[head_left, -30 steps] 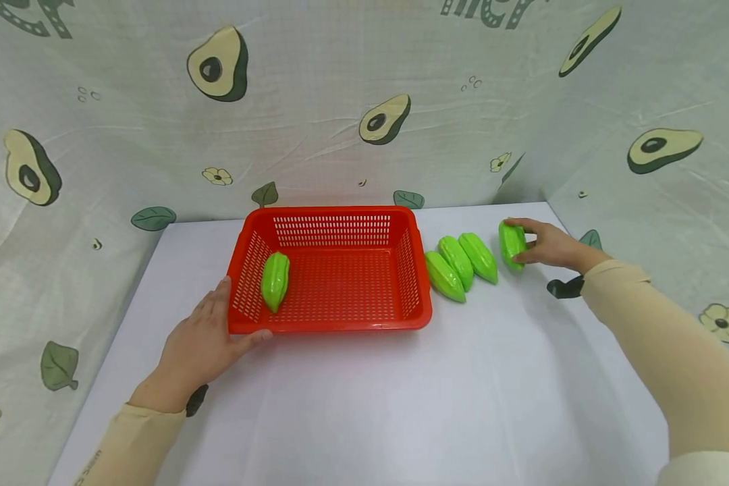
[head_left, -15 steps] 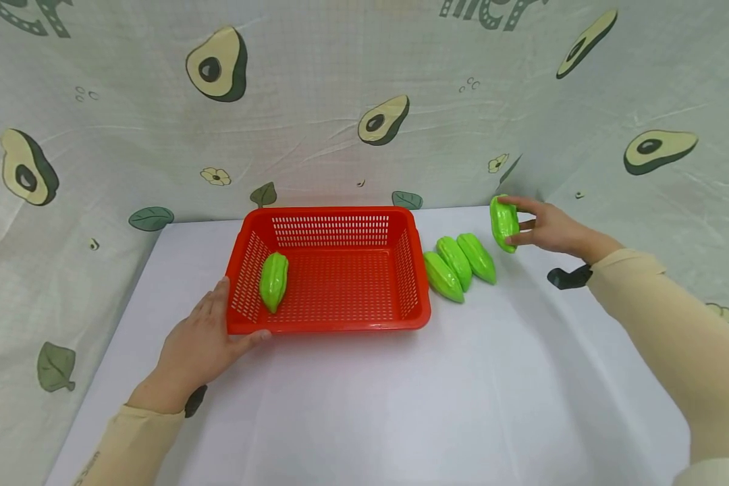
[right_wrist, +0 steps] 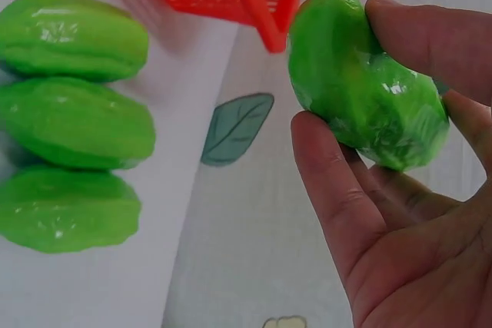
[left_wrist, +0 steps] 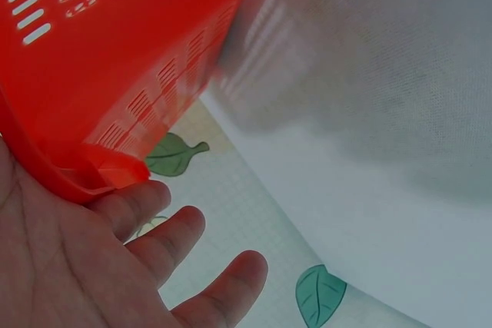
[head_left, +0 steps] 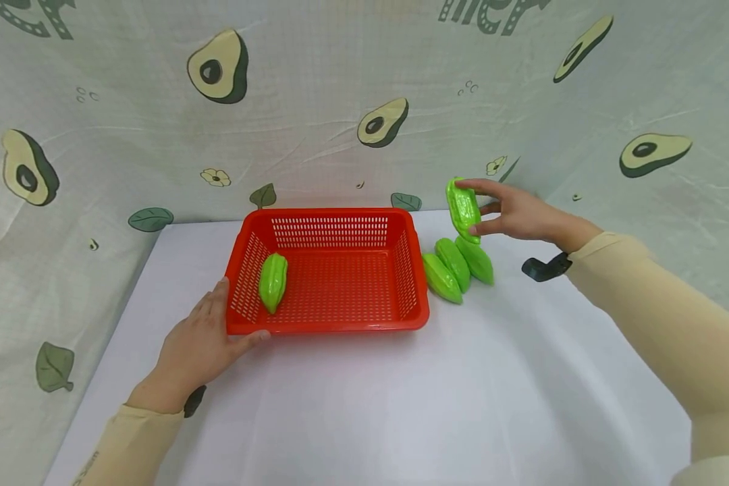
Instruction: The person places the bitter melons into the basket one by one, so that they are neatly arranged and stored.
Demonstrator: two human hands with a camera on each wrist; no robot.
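Observation:
My right hand pinches a glossy, ridged green star fruit between thumb and fingertips, raised above the back right of the table. In the right wrist view the held fruit shows thumb on one side and fingers on the other. Below it, three more star fruit lie side by side against the right side of a red plastic basket. Inside the basket, at its left end, lies another star fruit. My left hand rests at the basket's front left corner, fingers extended along the outer wall and thumb at the front rim.
A white table carries everything. Behind and beside it hangs a pale curtain printed with avocados and leaves. The basket has slotted walls and a raised rim.
My right hand has lifted the star fruit off the table and carried it left, over the back ends of the three lying there. The left hand and the basket stay put.

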